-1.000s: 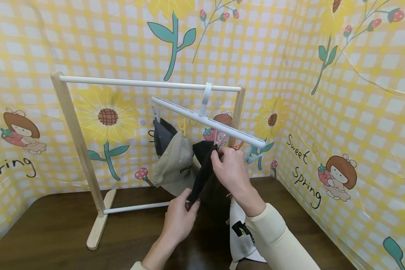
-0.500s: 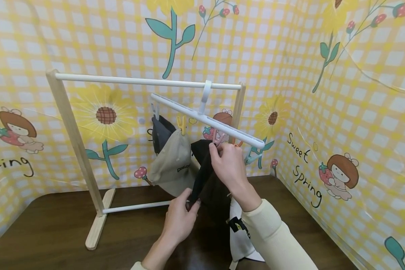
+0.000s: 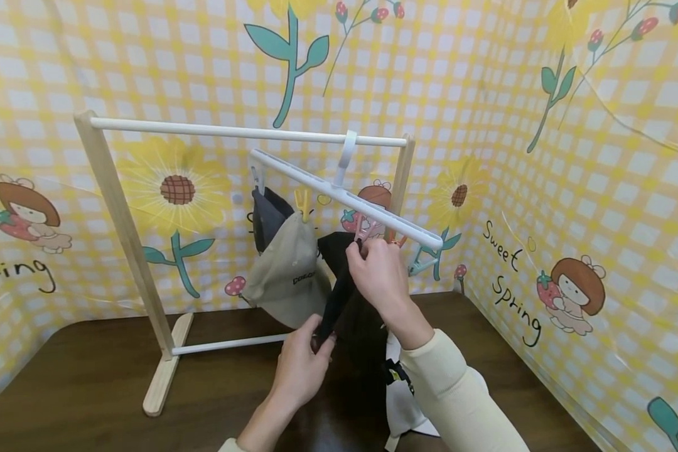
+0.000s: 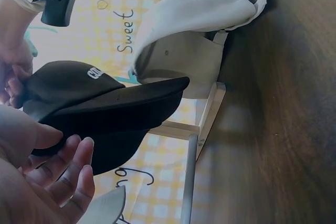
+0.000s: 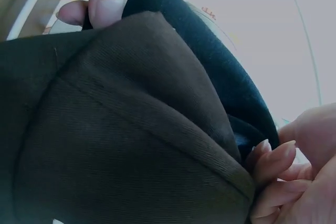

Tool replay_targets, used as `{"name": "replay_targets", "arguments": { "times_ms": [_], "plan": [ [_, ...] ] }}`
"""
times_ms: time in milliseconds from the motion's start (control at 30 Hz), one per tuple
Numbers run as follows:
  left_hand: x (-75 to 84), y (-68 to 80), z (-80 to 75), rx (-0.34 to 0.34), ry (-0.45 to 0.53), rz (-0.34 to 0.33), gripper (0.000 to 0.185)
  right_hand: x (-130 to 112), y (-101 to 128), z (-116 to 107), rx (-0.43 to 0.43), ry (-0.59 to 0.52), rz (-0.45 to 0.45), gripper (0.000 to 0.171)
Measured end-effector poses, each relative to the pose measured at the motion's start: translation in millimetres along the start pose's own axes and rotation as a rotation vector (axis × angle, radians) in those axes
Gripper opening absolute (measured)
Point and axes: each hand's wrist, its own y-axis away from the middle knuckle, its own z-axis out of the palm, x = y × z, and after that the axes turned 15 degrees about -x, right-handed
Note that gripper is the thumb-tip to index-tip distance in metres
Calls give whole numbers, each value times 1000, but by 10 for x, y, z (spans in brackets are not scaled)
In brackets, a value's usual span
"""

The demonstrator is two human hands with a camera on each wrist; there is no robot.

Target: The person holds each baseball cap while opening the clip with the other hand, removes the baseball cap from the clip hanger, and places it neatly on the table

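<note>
A black cap (image 3: 347,301) (image 4: 100,103) (image 5: 131,124) hangs between my two hands under a white clip hanger (image 3: 344,196). My right hand (image 3: 375,270) pinches the cap's top edge up at a pink clip (image 3: 363,229). My left hand (image 3: 302,364) pinches the brim's lower end (image 3: 319,336). A beige cap (image 3: 290,270) hangs from a yellow clip (image 3: 302,204), and a dark grey cap (image 3: 265,216) hangs behind it. The hanger hooks over the white rail (image 3: 231,133) of a wooden rack (image 3: 121,238).
A white cap (image 3: 409,395) (image 4: 194,30) lies on the dark wooden table (image 3: 79,376) under my right forearm. Yellow patterned sheets wall the table at the back and right. The rack's foot (image 3: 164,376) stands at the left.
My right hand has lifted the cap's top edge a little higher, up to the pink clip. The left hand holds the brim in the same place.
</note>
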Motion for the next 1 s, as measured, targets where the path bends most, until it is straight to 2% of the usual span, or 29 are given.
{"name": "replay_targets", "arguments": {
  "times_ms": [200,433,600,1000],
  "plan": [
    [-3,-1,12,6,1,-6,5,28,6,8,4,-13,-7,51],
    [5,-7,10,0,8,0,5,48,-9,7,-43,-5,17,51],
    [13,-4,0,-1,7,-1,5,42,-22,-4,-77,-51,29,49],
    [32,44,-11,-5,9,-1,4,50,-16,-51,-175,-203,-28,52]
  ]
}}
